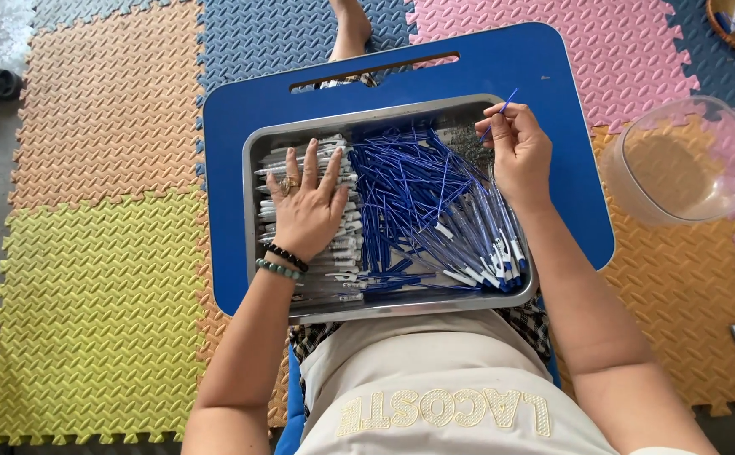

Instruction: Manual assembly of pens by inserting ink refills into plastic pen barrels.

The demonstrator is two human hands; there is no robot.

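Head view: metal tray (254,194) sits on a blue lap board (553,109), and the board lies across the person's legs above coloured foam mats (98,278). The left hand (307,202) lies flat with fingers spread on a stack of white pen barrels (344,244) along the left side of the tray; it grips nothing. The right hand (517,152), at the tray's far right corner, pinches one thin blue refill (502,109) between thumb and fingers, its tip pointing up and away. A loose heap of blue refills (410,194) fills the tray's middle, and finished pens (494,261) lie toward the near right corner. I judge the step in hand is picking one refill; the next move seems to call for a barrel from under the left hand, held in line with the refill.
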